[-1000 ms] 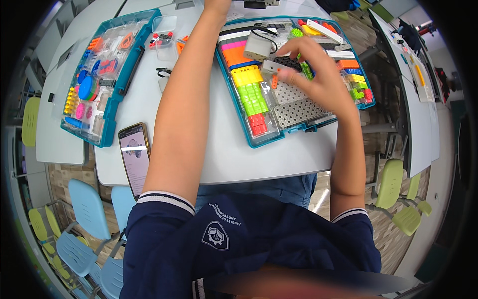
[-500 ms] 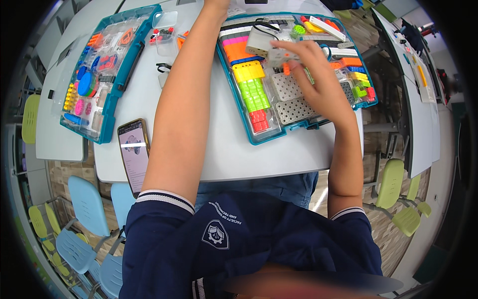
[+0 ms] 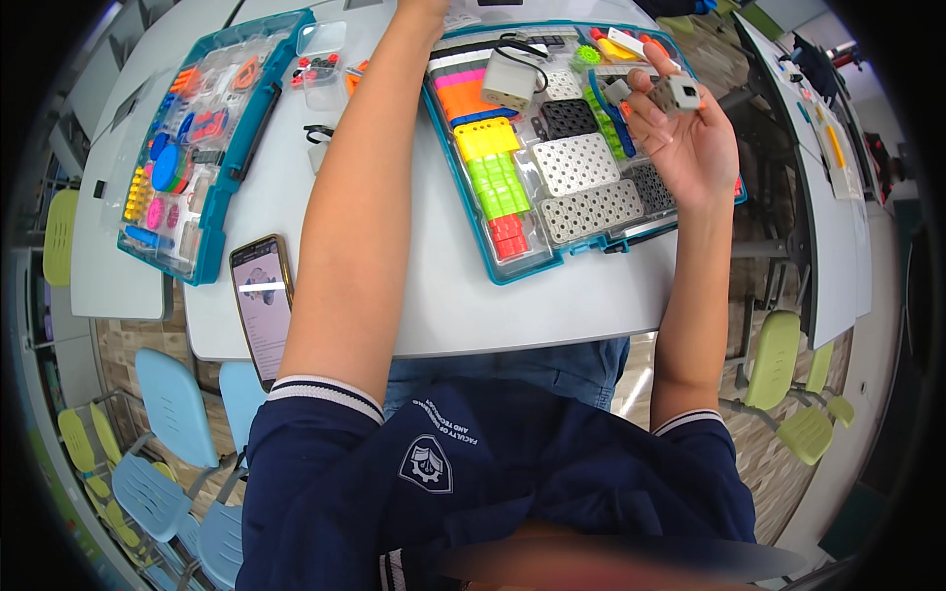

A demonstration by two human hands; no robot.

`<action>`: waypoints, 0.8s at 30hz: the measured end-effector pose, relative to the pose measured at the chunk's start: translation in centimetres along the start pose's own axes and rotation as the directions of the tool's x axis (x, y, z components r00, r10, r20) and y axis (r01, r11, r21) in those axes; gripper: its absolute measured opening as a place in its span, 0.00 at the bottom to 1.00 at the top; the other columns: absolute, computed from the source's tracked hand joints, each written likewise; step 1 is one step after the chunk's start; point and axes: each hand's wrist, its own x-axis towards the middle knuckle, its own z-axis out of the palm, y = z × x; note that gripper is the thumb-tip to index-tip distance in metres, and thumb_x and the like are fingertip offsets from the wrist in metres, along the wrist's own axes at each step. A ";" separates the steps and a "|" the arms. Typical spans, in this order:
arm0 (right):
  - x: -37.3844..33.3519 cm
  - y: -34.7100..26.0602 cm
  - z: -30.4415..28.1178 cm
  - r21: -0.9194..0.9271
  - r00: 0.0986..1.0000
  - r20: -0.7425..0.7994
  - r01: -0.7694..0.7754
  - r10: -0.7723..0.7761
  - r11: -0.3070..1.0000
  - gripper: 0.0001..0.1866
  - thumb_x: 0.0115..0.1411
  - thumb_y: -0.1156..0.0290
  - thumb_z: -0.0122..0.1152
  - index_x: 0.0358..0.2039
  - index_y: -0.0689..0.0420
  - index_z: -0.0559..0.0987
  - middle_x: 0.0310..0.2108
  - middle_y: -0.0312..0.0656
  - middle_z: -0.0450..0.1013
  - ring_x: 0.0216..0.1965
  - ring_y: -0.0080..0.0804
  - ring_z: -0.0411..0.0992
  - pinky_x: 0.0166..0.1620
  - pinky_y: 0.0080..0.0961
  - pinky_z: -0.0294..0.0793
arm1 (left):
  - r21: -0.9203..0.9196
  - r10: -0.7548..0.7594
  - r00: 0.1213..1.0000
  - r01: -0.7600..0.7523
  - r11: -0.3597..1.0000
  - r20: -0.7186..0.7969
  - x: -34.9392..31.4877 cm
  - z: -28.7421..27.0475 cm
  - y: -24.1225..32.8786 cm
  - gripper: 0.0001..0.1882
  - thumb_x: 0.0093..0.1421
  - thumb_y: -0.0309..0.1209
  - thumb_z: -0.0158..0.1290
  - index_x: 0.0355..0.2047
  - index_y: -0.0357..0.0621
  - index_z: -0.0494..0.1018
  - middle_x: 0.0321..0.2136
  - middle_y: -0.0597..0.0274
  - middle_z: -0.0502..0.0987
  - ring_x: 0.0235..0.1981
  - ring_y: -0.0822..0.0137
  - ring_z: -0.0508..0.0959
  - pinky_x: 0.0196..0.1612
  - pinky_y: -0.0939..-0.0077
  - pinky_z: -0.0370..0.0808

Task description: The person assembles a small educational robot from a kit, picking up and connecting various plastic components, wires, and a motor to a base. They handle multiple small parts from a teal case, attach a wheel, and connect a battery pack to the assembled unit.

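My right hand is raised palm up over the right side of the open teal-edged parts case. Its fingers are curled round a small grey block with a dark hole in it. Stretching away to the far edge of the picture, my left hand shows little more than its wrist, and its fingers are cut off. In the case lie perforated white plates, black plates, and yellow, green, orange and red bricks. A grey box with a black cable rests on top of the parts.
A second teal case of coloured parts stands on the left. A phone with a lit screen lies at the table's near left. Small clear tubs and another cabled grey piece sit between the cases. Blue chairs are lower left.
My right hand has moved right and turned palm up, lifting the grey block away from beside the cabled box. The plates beneath are now uncovered. My left arm has barely moved.
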 end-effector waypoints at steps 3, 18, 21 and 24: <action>-0.1 -0.3 0.4 -0.045 0.995 -0.102 -0.026 0.022 0.999 0.29 0.77 0.57 0.39 0.67 0.67 0.65 0.43 0.49 0.65 0.32 0.28 0.58 0.33 0.21 0.63 | -0.018 -0.012 1.000 0.012 1.000 -0.004 0.0 0.0 0.0 0.38 0.53 0.30 0.65 0.61 0.45 0.58 0.48 0.49 0.74 0.45 0.59 0.78 0.48 0.65 0.77; -0.1 2.1 1.9 -0.541 0.991 -0.134 -0.075 0.002 0.838 0.30 0.77 0.47 0.39 0.47 0.64 0.77 0.26 0.35 0.68 0.25 0.21 0.61 0.29 0.20 0.61 | -0.007 -0.002 1.000 0.002 1.000 -0.010 0.2 -0.3 -0.5 0.38 0.54 0.29 0.64 0.62 0.46 0.57 0.49 0.49 0.73 0.46 0.60 0.78 0.48 0.65 0.77; -0.4 2.6 3.0 -0.593 0.971 -0.235 -0.114 -0.036 0.797 0.33 0.75 0.41 0.39 0.46 0.63 0.76 0.27 0.32 0.66 0.24 0.17 0.59 0.23 0.15 0.55 | -0.011 0.012 1.000 -0.012 1.000 -0.015 0.3 -0.4 -0.5 0.38 0.54 0.29 0.64 0.62 0.45 0.57 0.49 0.50 0.73 0.46 0.60 0.78 0.48 0.65 0.77; -0.7 2.4 3.3 -0.609 0.954 -0.298 -0.169 -0.026 0.775 0.35 0.73 0.38 0.41 0.44 0.62 0.77 0.27 0.31 0.66 0.22 0.13 0.58 0.18 0.12 0.51 | 0.012 0.035 0.999 -0.034 0.999 -0.026 0.4 -0.4 -0.6 0.38 0.54 0.29 0.64 0.62 0.45 0.57 0.49 0.50 0.73 0.47 0.60 0.78 0.49 0.65 0.77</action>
